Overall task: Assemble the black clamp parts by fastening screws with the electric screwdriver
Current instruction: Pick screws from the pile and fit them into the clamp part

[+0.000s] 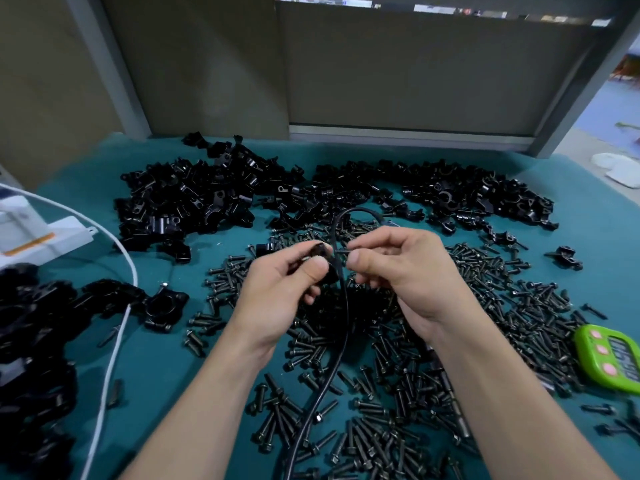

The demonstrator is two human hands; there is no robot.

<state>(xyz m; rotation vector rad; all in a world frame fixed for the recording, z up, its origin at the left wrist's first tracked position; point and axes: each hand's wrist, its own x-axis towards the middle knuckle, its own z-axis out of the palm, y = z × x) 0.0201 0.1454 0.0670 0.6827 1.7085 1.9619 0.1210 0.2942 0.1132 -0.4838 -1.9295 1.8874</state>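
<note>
1. The left hand (284,289) is curled around a small black clamp part (320,251), with the thumb on its near side and the fingers behind it, raised above the table.
2. The right hand (405,268) pinches a dark screw (341,252) between thumb and forefinger. The screw lies level, with its far end at the clamp part; its other fingers are loosely bent.
3. A black cable (341,341) arches up behind the hands, passes down between them and runs toward the bottom edge.
4. Under and around both hands, loose screws (519,306) lie scattered thickly over the teal table (156,375).
5. A slim metal shaft (453,403) lies among the screws beside the right forearm. Whether it belongs to the screwdriver cannot be told.
6. Beyond the hands, two heaps of black clamp parts lie along the back of the table, one at the left (194,199) and one at the right (460,192).
7. More black clamps are piled at the near left edge (34,323), and a single clamp (164,306) lies just beside that pile.
8. A white cable (116,341) curves across the left side, passing a white device (31,230) at the left edge.
9. A green timer (609,358) with pink buttons lies at the right edge, near the screws.
10. A grey partition (415,81) stands behind the table.
</note>
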